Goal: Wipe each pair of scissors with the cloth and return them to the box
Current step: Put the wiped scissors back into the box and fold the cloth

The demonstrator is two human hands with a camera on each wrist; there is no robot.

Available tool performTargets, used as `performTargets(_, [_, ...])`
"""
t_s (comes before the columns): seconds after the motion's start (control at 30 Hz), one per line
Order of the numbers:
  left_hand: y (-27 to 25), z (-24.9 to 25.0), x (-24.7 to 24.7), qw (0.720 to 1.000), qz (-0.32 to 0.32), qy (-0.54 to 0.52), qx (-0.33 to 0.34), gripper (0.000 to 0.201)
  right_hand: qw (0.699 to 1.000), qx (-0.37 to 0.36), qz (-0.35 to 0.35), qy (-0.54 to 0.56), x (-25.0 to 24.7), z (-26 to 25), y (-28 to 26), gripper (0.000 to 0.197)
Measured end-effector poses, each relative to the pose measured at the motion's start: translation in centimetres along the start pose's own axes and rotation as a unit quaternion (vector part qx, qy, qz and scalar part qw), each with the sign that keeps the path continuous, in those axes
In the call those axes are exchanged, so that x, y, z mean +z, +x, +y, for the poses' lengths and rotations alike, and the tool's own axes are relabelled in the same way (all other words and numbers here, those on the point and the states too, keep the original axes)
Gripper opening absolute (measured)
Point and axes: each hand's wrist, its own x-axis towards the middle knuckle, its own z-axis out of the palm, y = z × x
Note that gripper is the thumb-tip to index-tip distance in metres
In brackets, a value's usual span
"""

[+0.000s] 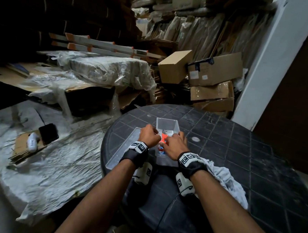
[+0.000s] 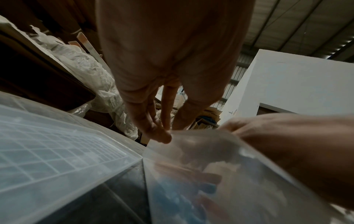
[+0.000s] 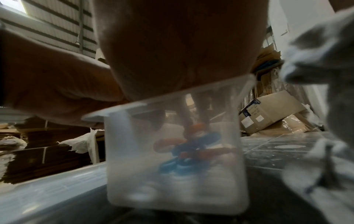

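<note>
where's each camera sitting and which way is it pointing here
head: worn high, facing forward and down at the black round table; both forearms show.
left wrist: low beside the clear lid, looking along the left hand.
right wrist: at table level, facing the clear plastic box under the right hand.
All share the box.

The left hand point(image 2: 153, 121) fingertips touch the clear box point(image 2: 220, 174) rim, lid point(image 2: 57, 151) lying just beside.

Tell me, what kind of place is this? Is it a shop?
Probably a storeroom or warehouse, not a shop. Cardboard boxes are piled against the wall, plastic-wrapped bundles lie on a low table, and the left wrist view shows a metal roof overhead.
</note>
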Motion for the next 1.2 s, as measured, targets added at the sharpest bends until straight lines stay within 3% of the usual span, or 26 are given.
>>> performTargets(0.1, [0.0, -0.1, 0.2, 1.0, 0.002, 0.001, 0.005, 0.023, 0.997, 0.042, 0.064, 0.011, -0.6, 0.5, -0.7, 0.034])
performTargets(0.27, [-0.7, 0.1, -0.1, 1.0, 0.008, -0.006, 0.007, 0.022, 0.988, 0.1, 0.066, 0.102, -0.9, 1.3, -1.1, 0.024])
performTargets(0.77, [-2.9, -0.2, -0.8, 0.999, 0.022, -0.019, -0.023, 0.013, 0.981, 0.112, 0.071, 0.14, -2.6, 0.3, -4.2, 0.024])
performTargets(0.93, [-4.6, -0.1, -1.0, 1.0, 0.019, -0.003, -0.013, 0.022, 0.979, 0.098, 0.081, 0.16, -2.3, 0.4, -5.3, 0.007])
performTargets(1.07, [-6.6, 0.7, -0.8, 0.994, 0.053, 0.077, 0.055, 0.038, 0.975, 0.081, 0.099, 0.182, -3.1, 0.9, -7.5, 0.014])
performTargets(1.2, [-8.3, 4.0, -0.3, 0.988, 0.015, 0.015, 0.15, 0.026, 0.971, 0.062, 0.143, 0.184, -4.2, 4.2, -9.5, 0.025])
